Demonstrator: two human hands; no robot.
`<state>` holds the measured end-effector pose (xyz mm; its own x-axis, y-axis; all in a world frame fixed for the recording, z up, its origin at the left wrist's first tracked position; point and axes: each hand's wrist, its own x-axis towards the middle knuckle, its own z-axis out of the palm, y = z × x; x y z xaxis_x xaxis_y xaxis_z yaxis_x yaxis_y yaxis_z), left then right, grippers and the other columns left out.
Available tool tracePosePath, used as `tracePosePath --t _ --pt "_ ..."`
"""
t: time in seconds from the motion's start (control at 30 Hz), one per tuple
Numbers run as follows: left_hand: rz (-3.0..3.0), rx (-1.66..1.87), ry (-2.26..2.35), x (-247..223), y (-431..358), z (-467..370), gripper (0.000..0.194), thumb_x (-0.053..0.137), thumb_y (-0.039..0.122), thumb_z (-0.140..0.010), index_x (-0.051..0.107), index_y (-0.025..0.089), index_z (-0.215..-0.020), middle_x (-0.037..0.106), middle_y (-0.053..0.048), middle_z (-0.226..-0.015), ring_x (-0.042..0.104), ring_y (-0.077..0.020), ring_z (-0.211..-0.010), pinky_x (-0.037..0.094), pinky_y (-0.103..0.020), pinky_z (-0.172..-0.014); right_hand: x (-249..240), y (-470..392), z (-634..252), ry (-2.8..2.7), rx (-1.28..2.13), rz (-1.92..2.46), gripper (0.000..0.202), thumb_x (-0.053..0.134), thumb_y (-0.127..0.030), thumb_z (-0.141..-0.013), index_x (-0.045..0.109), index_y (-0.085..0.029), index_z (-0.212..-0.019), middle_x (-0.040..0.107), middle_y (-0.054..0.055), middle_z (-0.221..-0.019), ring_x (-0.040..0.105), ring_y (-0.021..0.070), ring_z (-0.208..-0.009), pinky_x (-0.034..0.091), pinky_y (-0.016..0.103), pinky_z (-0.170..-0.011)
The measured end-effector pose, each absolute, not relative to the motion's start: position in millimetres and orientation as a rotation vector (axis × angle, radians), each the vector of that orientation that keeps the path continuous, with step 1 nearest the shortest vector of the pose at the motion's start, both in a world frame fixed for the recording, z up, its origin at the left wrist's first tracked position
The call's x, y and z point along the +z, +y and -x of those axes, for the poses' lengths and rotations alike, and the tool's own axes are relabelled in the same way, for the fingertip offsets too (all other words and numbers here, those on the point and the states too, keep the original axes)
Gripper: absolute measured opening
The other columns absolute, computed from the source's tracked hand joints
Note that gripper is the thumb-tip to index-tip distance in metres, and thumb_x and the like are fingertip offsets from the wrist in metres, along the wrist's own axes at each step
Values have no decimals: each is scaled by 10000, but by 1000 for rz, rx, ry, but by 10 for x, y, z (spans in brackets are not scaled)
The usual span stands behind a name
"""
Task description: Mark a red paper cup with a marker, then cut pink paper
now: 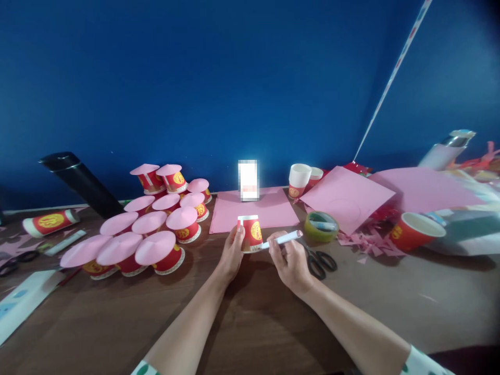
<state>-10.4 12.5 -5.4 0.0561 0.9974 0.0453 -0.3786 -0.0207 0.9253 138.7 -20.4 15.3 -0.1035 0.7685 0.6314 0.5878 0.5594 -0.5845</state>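
Note:
My left hand (233,249) is wrapped round the left side of a red paper cup (249,233) with a yellow emblem. The cup is held just above the table, upside down, its wide white rim at the bottom. A white marker (284,238) lies in the grip of my right hand (291,263), its tip at the cup's lower right edge. Whether the tip touches the cup I cannot tell. Behind the cup lies a stack of pink paper sheets (269,205). Black-handled scissors (321,263) rest just right of my right hand.
To the left stand several red cups with pink paper cone tops (156,249), near a black bottle (80,179). A bright, blurred-out screen (249,180) stands at the back. On the right are a tape roll (321,227), white-lined cups (300,178), paper scraps (371,244) and an open cup (414,233).

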Motion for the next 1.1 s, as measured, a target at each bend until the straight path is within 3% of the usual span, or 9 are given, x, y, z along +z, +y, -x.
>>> tracePosePath --t 1.1 --pt "-919 1363 786 -33 108 96 400 503 498 -774 548 176 -1008 626 -81 -955 592 -206 -843 459 -302 -734 132 -193 -1379 -1748 277 1136 166 399 -241 -876 530 -171 -803 563 14 -646 532 130 -579 404 231 -581"
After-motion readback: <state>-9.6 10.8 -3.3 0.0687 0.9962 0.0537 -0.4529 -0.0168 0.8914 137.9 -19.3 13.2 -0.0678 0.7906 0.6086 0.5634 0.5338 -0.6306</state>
